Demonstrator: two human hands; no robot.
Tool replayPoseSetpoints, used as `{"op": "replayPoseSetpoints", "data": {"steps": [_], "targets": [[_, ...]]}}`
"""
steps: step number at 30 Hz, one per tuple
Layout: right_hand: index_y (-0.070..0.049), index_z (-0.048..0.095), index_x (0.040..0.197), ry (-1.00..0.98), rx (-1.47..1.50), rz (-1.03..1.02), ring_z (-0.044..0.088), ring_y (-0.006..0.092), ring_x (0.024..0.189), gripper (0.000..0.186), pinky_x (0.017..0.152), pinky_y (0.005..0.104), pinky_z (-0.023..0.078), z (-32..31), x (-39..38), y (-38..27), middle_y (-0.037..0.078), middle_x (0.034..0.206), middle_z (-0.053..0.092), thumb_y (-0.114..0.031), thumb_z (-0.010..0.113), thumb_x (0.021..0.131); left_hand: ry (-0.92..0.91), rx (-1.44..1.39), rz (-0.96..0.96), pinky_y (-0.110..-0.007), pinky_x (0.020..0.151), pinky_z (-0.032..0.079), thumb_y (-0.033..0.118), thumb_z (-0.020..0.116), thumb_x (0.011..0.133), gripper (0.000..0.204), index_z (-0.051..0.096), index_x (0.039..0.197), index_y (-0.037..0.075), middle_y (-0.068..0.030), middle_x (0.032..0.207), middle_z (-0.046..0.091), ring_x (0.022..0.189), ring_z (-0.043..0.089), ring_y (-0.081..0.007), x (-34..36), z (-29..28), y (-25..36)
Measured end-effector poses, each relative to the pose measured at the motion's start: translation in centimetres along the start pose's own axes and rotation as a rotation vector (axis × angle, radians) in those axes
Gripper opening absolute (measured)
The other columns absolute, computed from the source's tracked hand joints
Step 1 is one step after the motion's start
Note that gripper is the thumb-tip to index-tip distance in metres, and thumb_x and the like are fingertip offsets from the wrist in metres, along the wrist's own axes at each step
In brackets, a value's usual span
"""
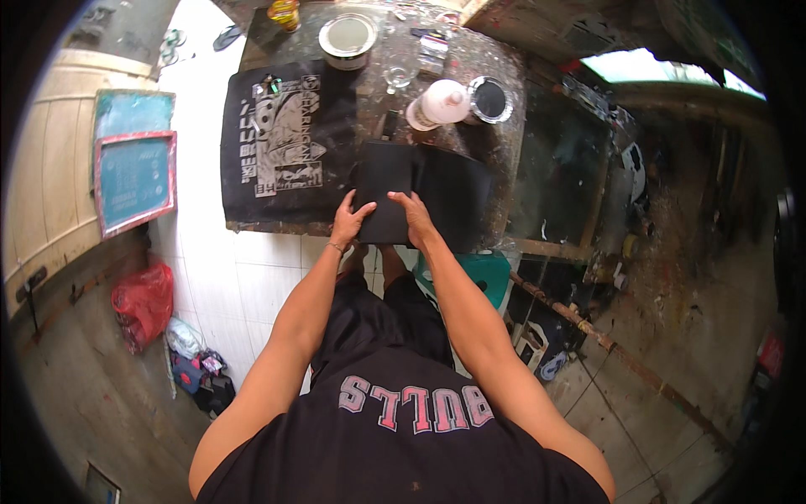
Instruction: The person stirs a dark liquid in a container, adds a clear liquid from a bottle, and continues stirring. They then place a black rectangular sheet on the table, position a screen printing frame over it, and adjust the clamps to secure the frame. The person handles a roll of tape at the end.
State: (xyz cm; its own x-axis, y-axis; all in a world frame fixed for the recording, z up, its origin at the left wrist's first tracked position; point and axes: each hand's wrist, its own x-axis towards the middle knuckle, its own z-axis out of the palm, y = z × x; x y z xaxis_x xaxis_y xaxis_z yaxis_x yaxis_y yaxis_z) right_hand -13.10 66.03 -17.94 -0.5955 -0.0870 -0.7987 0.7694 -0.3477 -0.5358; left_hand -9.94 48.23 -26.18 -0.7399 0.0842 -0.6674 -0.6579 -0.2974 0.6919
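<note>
Black cloth [290, 139] with white lettering and drawing, black shirt [403, 353] with pink letters, left hand [348, 223] and right hand [416, 220] half-curled, grasping a flat black panel [384, 175] at the near edge of the table [375, 92]

Bare arms [294, 328] forward, left hand [348, 223] and right hand [416, 220] close together, thumbs [366, 208] inward.

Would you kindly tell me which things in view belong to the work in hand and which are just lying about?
Seemingly in the work:
- black sheet, gripped by the left hand and right hand
- stained table in front

Apparently lying about:
- red plastic bag
- red-rimmed teal frame
- white bottle, untouched
</note>
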Motion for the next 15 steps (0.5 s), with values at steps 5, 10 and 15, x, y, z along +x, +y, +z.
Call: {"op": "replayPoseSetpoints", "data": {"steps": [5, 10, 15], "targets": [[0.007, 0.040, 0.149, 0.108, -0.263, -0.115, 0.062, 0.0222, 0.119, 0.076, 0.101, 0.0328, 0.048, -3.6, -2.1, 1.2, 0.020, 0.138, 0.058, -0.027, 0.074, 0.090, 0.032, 0.189, 0.017, -0.032, 0.095, 0.053, 0.025, 0.083, 0.087, 0.087, 0.034, 0.153, -0.004, -0.0186, 0.130, 0.063, 0.112, 0.064, -0.0206, 0.2, 0.3, -0.1], [0.003, 0.060, 0.132, 0.255, -0.260, -0.152, 0.068, 0.0174, 0.104, 0.043, 0.085, 0.0321, 0.056, -10.7, -8.6, -0.5, 0.012, 0.118, 0.071, -0.020, 0.070, 0.096, 0.090, 0.327, 0.076, -0.032, 0.097, 0.052, 0.034, 0.085, 0.085, 0.090, 0.038, 0.151, -0.004, -0.0197, 0.129, 0.064, 0.114, 0.064, -0.0220, -0.1, 0.8, 0.1], [0.009, 0.056, 0.135, 0.554, -0.420, -0.147, 0.066, 0.0285, 0.118, 0.063, 0.101, 0.0364, 0.050, -19.7, -7.4, 1.5, 0.022, 0.126, 0.068, -0.028, 0.076, 0.088, 0.180, 0.774, 0.157, -0.037, 0.096, 0.053, 0.039, 0.085, 0.083, 0.085, 0.047, 0.145, -0.004, -0.0216, 0.129, 0.065, 0.112, 0.066, -0.0271, -2.1, 0.9, 2.8]]}}
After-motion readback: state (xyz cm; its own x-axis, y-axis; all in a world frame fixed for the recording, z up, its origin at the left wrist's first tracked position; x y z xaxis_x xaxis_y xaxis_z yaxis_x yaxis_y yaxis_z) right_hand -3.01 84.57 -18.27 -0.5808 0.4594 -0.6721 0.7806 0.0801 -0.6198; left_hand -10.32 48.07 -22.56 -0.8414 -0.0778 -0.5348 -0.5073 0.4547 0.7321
